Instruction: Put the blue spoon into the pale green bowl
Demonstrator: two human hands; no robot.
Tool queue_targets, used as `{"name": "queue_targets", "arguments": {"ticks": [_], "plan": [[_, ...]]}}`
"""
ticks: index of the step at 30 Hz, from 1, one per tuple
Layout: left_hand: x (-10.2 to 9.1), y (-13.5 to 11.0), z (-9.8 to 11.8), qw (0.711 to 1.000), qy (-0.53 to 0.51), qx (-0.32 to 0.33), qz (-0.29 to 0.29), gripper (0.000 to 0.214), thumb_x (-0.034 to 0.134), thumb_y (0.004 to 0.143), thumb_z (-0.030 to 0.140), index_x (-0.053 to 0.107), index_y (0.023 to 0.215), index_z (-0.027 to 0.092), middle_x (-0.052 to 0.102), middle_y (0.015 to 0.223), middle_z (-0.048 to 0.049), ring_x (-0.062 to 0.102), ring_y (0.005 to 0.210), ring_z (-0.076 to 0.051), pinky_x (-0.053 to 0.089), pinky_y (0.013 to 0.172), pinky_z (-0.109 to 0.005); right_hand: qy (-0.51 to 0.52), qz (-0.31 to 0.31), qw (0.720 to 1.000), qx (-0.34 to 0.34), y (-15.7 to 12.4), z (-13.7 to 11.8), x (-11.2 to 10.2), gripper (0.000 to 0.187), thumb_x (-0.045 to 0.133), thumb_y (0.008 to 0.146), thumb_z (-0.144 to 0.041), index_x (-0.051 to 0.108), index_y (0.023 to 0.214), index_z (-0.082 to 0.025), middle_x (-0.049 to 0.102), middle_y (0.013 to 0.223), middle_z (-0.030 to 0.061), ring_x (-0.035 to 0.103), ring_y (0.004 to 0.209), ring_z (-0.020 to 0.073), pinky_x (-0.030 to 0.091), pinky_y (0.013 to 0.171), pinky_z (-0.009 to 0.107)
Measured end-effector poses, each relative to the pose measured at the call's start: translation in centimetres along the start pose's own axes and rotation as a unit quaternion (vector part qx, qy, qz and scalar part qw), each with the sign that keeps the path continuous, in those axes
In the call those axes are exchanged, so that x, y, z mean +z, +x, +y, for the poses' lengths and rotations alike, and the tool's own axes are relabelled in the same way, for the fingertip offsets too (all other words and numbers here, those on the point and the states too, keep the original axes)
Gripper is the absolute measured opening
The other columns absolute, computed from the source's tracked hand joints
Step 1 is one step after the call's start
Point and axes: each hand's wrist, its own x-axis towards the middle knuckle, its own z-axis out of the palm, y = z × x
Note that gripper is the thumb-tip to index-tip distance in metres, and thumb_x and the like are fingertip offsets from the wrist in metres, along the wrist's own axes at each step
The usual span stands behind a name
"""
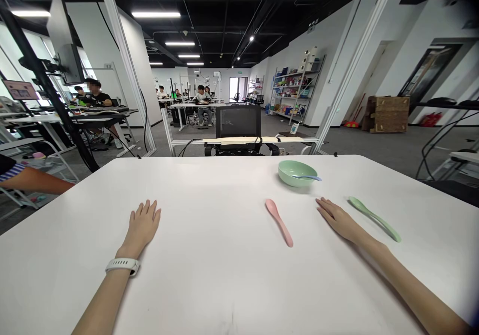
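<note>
Head view: the left hand and right hand lie flat, grips open and empty on the white worktop, the right between a pink spoon and a green spoon.

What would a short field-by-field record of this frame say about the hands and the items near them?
Left hand: open, palm down on the white table, holding nothing; white wristband on the wrist
Right hand: open, palm down, holding nothing, between the pink spoon and the green spoon
Pink spoon: lying flat, left of the right hand
Green spoon: lying flat, right of the right hand
Bowl: pale green bowl with a light blue spoon in it
Nearby: another person's forearm, striped sleeve, at the left edge
</note>
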Motion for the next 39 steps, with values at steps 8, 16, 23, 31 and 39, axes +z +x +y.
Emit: {"name": "queue_targets", "arguments": {"ticks": [8, 16, 23, 31, 39], "plan": [[0.4, 0.0, 0.0, 1.0, 0.0, 0.001, 0.008, 0.071, 0.021, 0.109, 0.038, 0.055, 0.165, 0.01, 0.049, 0.176, -0.0223, 0.042, 0.166, -0.037, 0.033, 0.135, -0.063, -0.011, 0.125, 0.992, 0.027, 2.7, -2.6, -5.4, 0.051, 0.042, 0.101, -0.037, 0.078, 0.129, -0.017, 0.08, 0.13, 0.0226, 0.074, 0.122, 0.0382, 0.056, 0.112, 0.054], [0.5, 0.2, -0.2, 1.0, 0.016, -0.003, -0.002, 0.07, 0.021, 0.111, 0.037, 0.052, 0.167, 0.011, 0.047, 0.178, -0.0202, 0.041, 0.168, -0.036, 0.033, 0.136, -0.059, -0.176, -0.034, 0.984, 0.014, 10.0, -10.4, -10.9, 0.048, 0.043, 0.11, -0.035, 0.076, 0.137, -0.011, 0.08, 0.132, 0.0209, 0.066, 0.127, 0.035, 0.047, 0.107, 0.043], [0.4, 0.1, -0.1, 1.0, 0.018, 0.003, 0.006, 0.068, 0.024, 0.111, 0.036, 0.053, 0.167, 0.011, 0.049, 0.176, -0.0218, 0.043, 0.166, -0.037, 0.034, 0.135, -0.06, -0.209, -0.136, 0.965, 0.08, 14.4, -12.3, -9.6, 0.028, 0.067, 0.099, -0.034, 0.089, 0.107, -0.018, 0.084, 0.112, 0.0185, 0.075, 0.112, 0.0352, 0.049, 0.101, 0.045], [0.3, 0.0, 0.0, 1.0, 0.017, -0.001, 0.001, 0.069, 0.024, 0.11, 0.037, 0.054, 0.166, 0.011, 0.049, 0.177, -0.0204, 0.043, 0.166, -0.037, 0.034, 0.135, -0.061, -0.176, -0.114, 0.973, 0.097, 14.8, -12.6, -9.0, 0.021, 0.072, 0.089, -0.018, 0.089, 0.102, -0.019, 0.085, 0.105, 0.0162, 0.077, 0.107, 0.0344, 0.053, 0.091, 0.039], [0.2, 0.1, 0.1, 1.0, 0.015, 0.0, 0.004, 0.067, 0.027, 0.109, 0.034, 0.055, 0.165, 0.011, 0.05, 0.175, -0.0216, 0.045, 0.165, -0.037, 0.036, 0.134, -0.062, -0.098, 0.011, 0.992, 0.077, 10.8, -11.2, -12.3, 0.044, 0.044, 0.11, -0.024, 0.071, 0.138, -0.004, 0.077, 0.136, 0.0261, 0.07, 0.115, 0.0271, 0.048, 0.095, 0.033]]}}
